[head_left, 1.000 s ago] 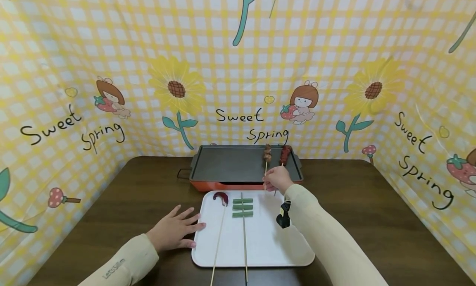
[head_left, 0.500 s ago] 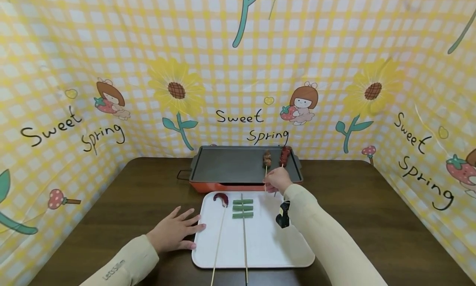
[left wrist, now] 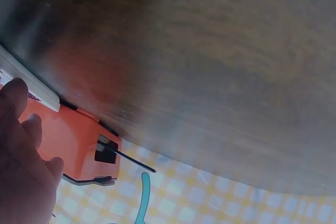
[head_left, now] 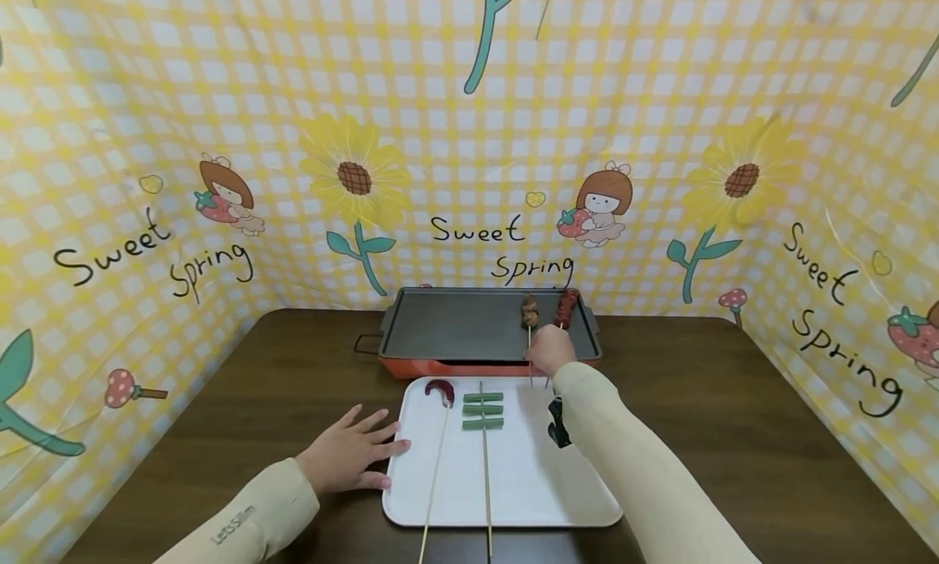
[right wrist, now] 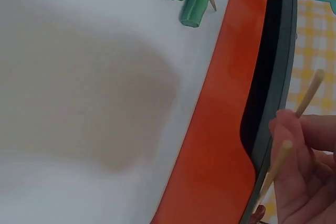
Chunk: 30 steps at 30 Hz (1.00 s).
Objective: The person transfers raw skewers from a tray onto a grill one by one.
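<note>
In the head view my right hand (head_left: 552,350) is at the front right edge of a dark griddle (head_left: 455,323) and pinches the stick of a brown meat skewer (head_left: 529,312). Its meat lies over the plate. Beside it, a red meat skewer (head_left: 566,308) lies at the right end, its stick partly hidden by the hand. The right wrist view shows thumb and finger around one stick (right wrist: 311,93); a second stick end (right wrist: 276,166) crosses in front of the fingers. My left hand (head_left: 348,452) lies with fingers spread, fingertips at the left rim of a white tray (head_left: 550,491).
On the tray lie a skewer of green pieces (head_left: 482,411) and a skewer with a curved dark red piece (head_left: 440,391); both sticks stick out past the front rim. The griddle's orange base (left wrist: 73,140) has a wire handle (head_left: 364,344) at left. Checked cloth (head_left: 469,173) surrounds the table.
The brown meat skewer has come down and slightly nearer on the griddle, beside the red one. My right hand has turned a little over the sticks. The left hand stays on the tray rim.
</note>
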Motion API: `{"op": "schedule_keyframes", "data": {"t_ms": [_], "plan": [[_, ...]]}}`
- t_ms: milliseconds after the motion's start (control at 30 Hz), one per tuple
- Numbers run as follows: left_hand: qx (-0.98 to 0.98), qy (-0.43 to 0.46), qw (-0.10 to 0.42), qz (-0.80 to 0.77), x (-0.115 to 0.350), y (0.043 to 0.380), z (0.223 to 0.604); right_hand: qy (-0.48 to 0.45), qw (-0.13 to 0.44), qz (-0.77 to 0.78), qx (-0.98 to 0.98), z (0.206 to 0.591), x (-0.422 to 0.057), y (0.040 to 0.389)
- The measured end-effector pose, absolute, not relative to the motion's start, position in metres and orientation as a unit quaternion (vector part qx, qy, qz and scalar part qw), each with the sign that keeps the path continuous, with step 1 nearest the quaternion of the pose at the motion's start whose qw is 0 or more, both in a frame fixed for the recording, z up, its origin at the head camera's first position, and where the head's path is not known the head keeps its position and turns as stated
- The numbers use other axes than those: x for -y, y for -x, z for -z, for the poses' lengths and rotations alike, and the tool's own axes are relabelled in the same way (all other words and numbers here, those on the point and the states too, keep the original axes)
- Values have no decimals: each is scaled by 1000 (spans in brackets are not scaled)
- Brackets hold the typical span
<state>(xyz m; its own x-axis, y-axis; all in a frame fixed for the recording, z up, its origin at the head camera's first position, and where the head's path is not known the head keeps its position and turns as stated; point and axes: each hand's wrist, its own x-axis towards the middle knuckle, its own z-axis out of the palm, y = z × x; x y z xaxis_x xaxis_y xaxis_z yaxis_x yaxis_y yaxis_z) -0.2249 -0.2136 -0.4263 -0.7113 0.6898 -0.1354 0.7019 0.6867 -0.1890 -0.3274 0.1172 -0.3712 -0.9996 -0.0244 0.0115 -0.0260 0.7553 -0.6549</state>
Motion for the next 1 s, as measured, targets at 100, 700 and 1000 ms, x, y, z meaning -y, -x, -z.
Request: {"op": "schedule_keyframes", "data": {"t_ms": [100, 700, 1000], "plan": [[-918, -379, 28, 113, 214, 225, 426, -28, 19, -318, 947, 371, -117, 327], [-921, -374, 37, 107, 216, 225, 426, -100, -75, -466, 876, 372, -120, 248], [-922, -376, 30, 90, 215, 227, 429, -155, -182, -530, 813, 400, -121, 192]]}}
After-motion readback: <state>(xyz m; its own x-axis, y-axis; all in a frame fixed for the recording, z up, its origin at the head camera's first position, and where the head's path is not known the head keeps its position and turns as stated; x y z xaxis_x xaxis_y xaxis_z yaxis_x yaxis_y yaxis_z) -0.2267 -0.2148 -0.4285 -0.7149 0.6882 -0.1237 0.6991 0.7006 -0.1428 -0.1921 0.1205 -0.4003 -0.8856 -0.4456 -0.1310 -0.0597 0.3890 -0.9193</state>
